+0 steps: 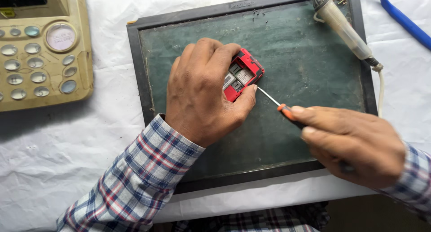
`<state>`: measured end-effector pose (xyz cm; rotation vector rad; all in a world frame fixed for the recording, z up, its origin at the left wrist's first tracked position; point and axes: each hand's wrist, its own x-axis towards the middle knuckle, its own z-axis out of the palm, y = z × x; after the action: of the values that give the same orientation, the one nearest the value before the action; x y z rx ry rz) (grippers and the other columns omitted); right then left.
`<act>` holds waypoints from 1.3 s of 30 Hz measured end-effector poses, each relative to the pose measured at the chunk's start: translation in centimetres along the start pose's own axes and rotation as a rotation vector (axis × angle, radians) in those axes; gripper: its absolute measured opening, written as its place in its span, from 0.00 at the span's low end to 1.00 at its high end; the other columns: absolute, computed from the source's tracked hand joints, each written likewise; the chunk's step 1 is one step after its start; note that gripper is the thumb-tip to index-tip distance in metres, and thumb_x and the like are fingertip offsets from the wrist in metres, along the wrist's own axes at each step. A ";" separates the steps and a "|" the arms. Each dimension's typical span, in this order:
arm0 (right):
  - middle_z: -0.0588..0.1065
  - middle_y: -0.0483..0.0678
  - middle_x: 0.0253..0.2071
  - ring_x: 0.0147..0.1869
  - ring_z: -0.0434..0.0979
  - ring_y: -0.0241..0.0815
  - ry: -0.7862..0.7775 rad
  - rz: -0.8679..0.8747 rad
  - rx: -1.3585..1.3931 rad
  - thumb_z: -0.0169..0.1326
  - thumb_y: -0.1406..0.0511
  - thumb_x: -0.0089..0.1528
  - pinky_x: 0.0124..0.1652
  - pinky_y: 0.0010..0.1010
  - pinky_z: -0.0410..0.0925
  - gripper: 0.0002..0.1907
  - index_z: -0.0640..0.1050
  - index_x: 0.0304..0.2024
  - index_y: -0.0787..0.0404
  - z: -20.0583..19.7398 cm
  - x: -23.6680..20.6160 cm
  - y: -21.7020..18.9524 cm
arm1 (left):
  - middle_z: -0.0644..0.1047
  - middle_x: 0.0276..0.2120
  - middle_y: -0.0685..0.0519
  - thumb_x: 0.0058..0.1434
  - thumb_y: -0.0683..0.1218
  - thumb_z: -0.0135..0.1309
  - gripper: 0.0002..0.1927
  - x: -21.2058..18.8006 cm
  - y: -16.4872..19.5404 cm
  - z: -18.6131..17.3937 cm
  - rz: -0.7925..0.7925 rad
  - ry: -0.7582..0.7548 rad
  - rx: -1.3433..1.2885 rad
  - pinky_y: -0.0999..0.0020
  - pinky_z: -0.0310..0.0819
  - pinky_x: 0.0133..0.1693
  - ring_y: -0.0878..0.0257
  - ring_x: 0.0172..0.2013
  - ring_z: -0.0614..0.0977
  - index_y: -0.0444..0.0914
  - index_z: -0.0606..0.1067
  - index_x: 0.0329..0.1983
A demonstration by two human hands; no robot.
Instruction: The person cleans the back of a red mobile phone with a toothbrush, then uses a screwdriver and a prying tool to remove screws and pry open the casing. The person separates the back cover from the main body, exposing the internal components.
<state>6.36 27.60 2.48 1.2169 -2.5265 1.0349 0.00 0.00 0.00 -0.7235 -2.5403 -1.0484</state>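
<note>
**Small red phone held open on a dark work mat**

A beige desk telephone (42,48) sits far left on the white-covered table (54,169). The left hand (202,93) clamps its grip around an opened red phone (242,75) on the dark green mat (305,57). The right hand (354,144), grip closed on a screwdriver (280,105), points its tip at the phone's lower edge. A soldering iron (343,28) lies at the mat's upper right.

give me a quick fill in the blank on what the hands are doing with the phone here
The left hand holds down a small ____ phone with its back open.
The right hand grips a screwdriver with an ____ collar.
The phone lies on a dark mat with a ____ frame.
A soldering iron rests at the mat's top ____ corner.

Missing words: red; orange; black; right
</note>
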 end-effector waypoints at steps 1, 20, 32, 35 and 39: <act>0.75 0.73 0.54 0.47 0.86 0.41 0.036 0.097 0.086 0.58 0.72 0.64 0.48 0.36 0.80 0.10 0.73 0.46 0.69 -0.1 -0.3 -0.3 | 0.74 0.45 0.49 0.54 0.50 0.67 0.26 0.0 0.0 -0.2 0.008 -0.016 0.006 0.55 0.69 0.48 0.52 0.46 0.75 0.36 0.76 0.53; 0.78 0.55 0.39 0.41 0.83 0.41 0.214 0.340 0.082 0.49 0.61 0.77 0.47 0.25 0.76 0.16 0.73 0.47 0.71 -2.9 4.8 2.6 | 0.76 0.58 0.54 0.39 0.49 0.68 0.42 0.9 -0.6 -3.3 0.349 -0.179 0.188 0.43 0.50 0.67 0.51 0.65 0.69 0.43 0.72 0.63; 0.76 0.56 0.42 0.42 0.84 0.42 0.300 0.182 0.218 0.54 0.68 0.72 0.41 0.27 0.80 0.13 0.66 0.49 0.71 -0.5 5.0 2.1 | 0.60 0.67 0.30 0.45 0.66 0.71 0.61 -0.4 0.3 -1.7 0.059 -0.190 0.139 0.39 0.54 0.69 0.33 0.68 0.62 0.32 0.57 0.73; 0.77 0.60 0.40 0.37 0.83 0.43 0.228 0.165 0.079 0.53 0.71 0.68 0.33 0.26 0.76 0.11 0.67 0.43 0.74 -0.7 5.0 1.3 | 0.60 0.67 0.31 0.44 0.64 0.72 0.61 -0.4 0.0 -1.8 0.061 -0.203 0.068 0.41 0.55 0.70 0.34 0.69 0.62 0.32 0.56 0.74; 0.79 0.58 0.39 0.31 0.83 0.40 0.207 0.151 0.065 0.55 0.71 0.65 0.31 0.27 0.75 0.11 0.69 0.39 0.75 -0.9 5.3 1.0 | 0.60 0.68 0.31 0.43 0.63 0.73 0.62 -0.4 0.0 -1.9 0.067 -0.205 0.040 0.41 0.55 0.71 0.34 0.69 0.62 0.32 0.56 0.74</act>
<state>2.02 25.31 4.78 0.8920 -2.4706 1.2165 0.50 -1.56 1.13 -0.9419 -2.6773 -0.9430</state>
